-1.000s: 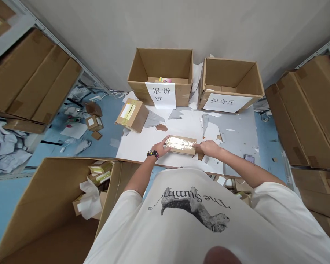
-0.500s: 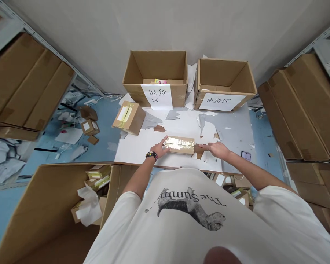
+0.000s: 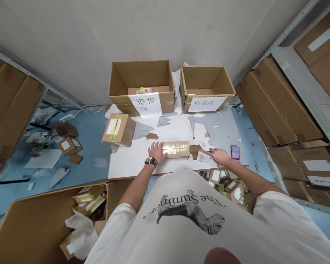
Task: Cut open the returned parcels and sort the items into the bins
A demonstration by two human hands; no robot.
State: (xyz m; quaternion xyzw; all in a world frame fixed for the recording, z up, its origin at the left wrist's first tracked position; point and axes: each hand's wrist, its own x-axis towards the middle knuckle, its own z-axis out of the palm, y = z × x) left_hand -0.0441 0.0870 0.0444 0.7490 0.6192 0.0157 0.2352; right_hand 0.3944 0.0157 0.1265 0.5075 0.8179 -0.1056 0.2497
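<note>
A small taped cardboard box (image 3: 176, 148) lies lengthwise on the white worktable (image 3: 132, 161), clear shiny tape running along its top. My left hand (image 3: 156, 153), a watch on its wrist, rests at the box's left end with fingers spread, the near edge touching the box. To the right of the box, my right hand (image 3: 219, 156) is closed around a thin dark tool that looks like a utility knife (image 3: 206, 151). Its tip points left, apart from the box, over a bare brown patch of tabletop. Most of its handle is hidden in my fingers.
Two open cartons with paper signs, one at left (image 3: 140, 79) and one at right (image 3: 207, 82), stand along the back. A taped parcel (image 3: 119, 130) sits at the table's left. A phone (image 3: 235, 153) lies at right. A large carton (image 3: 38, 220) with parcels is lower left.
The knife tip has come away from the box's right end as my right hand moved right. My left fingers have spread from their grip on the left end. The view has shifted.
</note>
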